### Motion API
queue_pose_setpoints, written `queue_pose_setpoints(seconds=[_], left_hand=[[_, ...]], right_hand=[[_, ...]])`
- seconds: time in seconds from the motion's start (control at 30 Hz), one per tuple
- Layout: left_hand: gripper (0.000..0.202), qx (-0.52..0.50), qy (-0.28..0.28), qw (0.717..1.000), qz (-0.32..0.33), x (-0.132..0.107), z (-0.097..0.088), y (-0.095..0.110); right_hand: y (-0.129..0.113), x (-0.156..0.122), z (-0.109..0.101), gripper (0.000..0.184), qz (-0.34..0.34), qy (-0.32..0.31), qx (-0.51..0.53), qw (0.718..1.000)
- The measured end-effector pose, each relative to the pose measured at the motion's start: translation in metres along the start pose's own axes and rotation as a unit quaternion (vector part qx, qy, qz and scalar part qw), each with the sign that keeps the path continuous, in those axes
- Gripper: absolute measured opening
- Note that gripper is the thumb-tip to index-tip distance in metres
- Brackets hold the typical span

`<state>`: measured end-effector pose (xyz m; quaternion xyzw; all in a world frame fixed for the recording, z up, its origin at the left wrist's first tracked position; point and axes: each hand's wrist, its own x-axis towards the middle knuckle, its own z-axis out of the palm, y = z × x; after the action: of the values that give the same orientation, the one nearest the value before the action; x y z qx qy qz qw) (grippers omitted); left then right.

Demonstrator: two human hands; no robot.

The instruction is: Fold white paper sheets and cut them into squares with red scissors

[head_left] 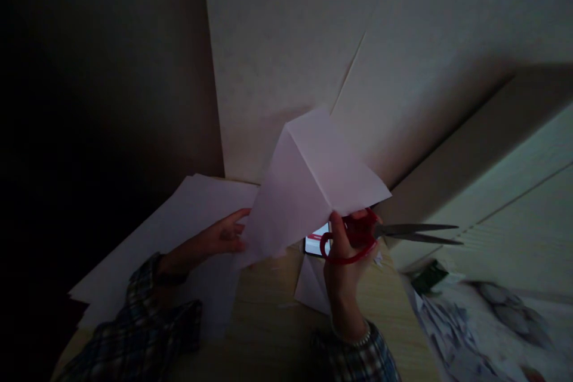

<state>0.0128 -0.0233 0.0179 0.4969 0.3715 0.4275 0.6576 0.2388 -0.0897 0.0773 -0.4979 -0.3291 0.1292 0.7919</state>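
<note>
A white sheet of paper point(308, 179) with a sharp crease down its middle is held up over the table. My left hand point(224, 236) is at the sheet's left edge, with its fingertips against the paper. My right hand point(347, 268) pinches the lower edge near the crease, its thumb in front. The same hand also holds red-handled scissors point(353, 250), their loops around the fingers. The blades point right and stand slightly apart. Behind the right hand, a lit phone point(316, 243) is partly hidden, and a folded piece of paper point(311, 286) lies below it.
Large white sheets point(192, 209) lie stacked on the left of the wooden table point(268, 310). A pale wall point(286, 42) rises behind it. Paper scraps point(452, 334) and a dark green object point(430, 276) lie beyond the table's right edge. The light is dim.
</note>
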Motion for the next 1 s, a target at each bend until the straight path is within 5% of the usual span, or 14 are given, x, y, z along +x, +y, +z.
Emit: queue_pose_setpoints(seconds=[0.2, 0.37, 0.43, 0.53, 0.63, 0.8, 1.0], left_hand=[[0.041, 0.073, -0.021, 0.996, -0.050, 0.012, 0.006, 0.009], [0.019, 0.083, 0.186, 0.965, 0.164, 0.002, 0.040, 0.026], [0.033, 0.061, 0.079, 0.988, 0.114, -0.011, 0.060, 0.026], [0.057, -0.083, -0.116, 0.985, -0.093, -0.024, 0.091, 0.019], [0.051, -0.282, -0.105, 0.934, -0.193, -0.029, 0.114, 0.010], [0.028, -0.453, 0.052, 0.885, -0.099, -0.023, 0.126, 0.009], [0.022, -0.417, 0.076, 0.906, 0.018, -0.011, 0.131, 0.039]], right_hand=[[-0.003, -0.002, 0.008, 0.030, -0.048, -0.018, -0.001, 0.999], [-0.007, 0.004, 0.016, 0.030, -0.107, -0.013, -0.033, 0.994], [-0.008, 0.004, 0.019, 0.030, -0.122, -0.022, -0.026, 0.992], [-0.008, 0.001, 0.022, 0.029, -0.140, -0.030, -0.011, 0.990], [-0.011, -0.005, 0.022, 0.028, -0.136, -0.037, -0.018, 0.990], [-0.017, -0.015, 0.020, 0.027, -0.116, -0.048, -0.048, 0.991], [-0.022, -0.028, 0.027, 0.025, -0.040, -0.085, -0.043, 0.995]])
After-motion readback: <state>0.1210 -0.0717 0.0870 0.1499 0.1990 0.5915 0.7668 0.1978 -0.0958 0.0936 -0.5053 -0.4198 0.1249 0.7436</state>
